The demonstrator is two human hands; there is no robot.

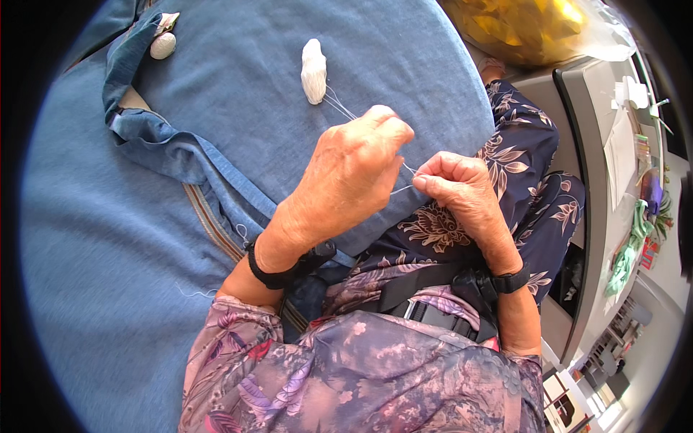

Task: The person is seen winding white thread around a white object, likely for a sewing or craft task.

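Several strands of white thread [339,107] run from a white thread skein [313,73] on the blue cloth to my left hand [354,162], whose fingers are closed around them. Between my hands a loop of the same thread is stretched. My right hand [457,187] pinches the loop's other end between thumb and forefinger, a short way to the right. How the thread passes inside my left fist is hidden. The skein lies apart from both hands, beyond the left one.
Blue cloth [135,243] covers the surface before me, with a rumpled band [178,146] at left. A white ball [163,46] lies at the upper left. A bag with yellow contents [520,32] stands at upper right, near a grey-white table [601,162] holding papers and a green cloth [628,249].
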